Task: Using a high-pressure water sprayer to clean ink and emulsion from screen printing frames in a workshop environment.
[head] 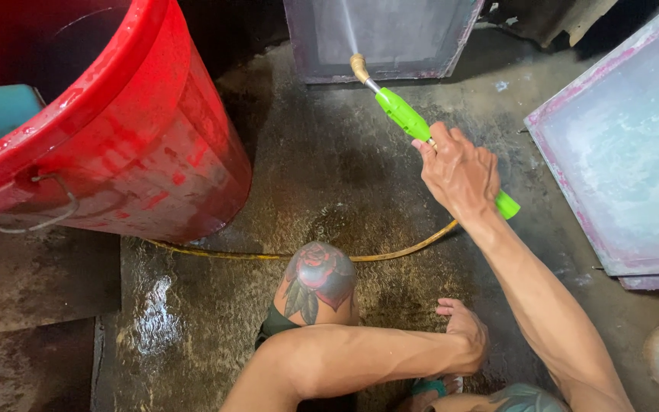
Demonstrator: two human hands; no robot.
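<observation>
Right hand (459, 172) grips green spray wand (406, 116); left hand (463, 332) loose, open. Red tub (154, 145) left, framed screen (619, 152) right.

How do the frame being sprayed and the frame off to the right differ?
The sprayed frame stands upright at the far side, its mesh dark grey, with the jet from the green spray gun in the right hand hitting it. The right-hand frame leans at a slant, its mesh pale blue-white and blotchy, and no water reaches it. Both have purple-stained borders and rest on the wet floor.
</observation>
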